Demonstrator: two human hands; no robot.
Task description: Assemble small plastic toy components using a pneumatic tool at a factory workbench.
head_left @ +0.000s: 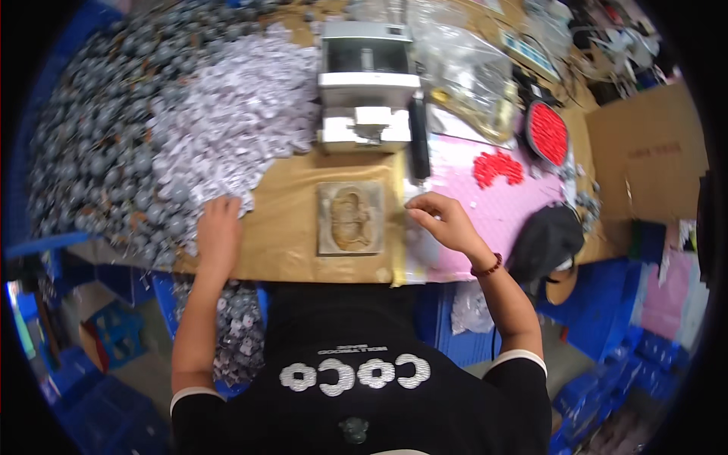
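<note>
My left hand (218, 233) reaches to the near edge of a heap of small white plastic pieces (235, 114), fingers stretched forward and fingertips touching it. I see nothing held in it. My right hand (447, 221), a dark red bead bracelet at its wrist, hovers by the left edge of a pink sheet (485, 220). Its fingers are loosely bent, thumb and forefinger a little apart, with nothing visible between them. Between my hands lies a square metal mould (350, 218) with a brownish shaped hollow. Behind it stands a silver bench machine (365, 87) with a black lever (419, 136) on its right.
Grey round parts (106, 136) are heaped at the far left. Red pieces (498, 168) lie on the pink sheet, and more fill a dark bowl (547, 133). A black cap (547, 239), a cardboard box (644, 152) and clear plastic bags (470, 68) occupy the right side.
</note>
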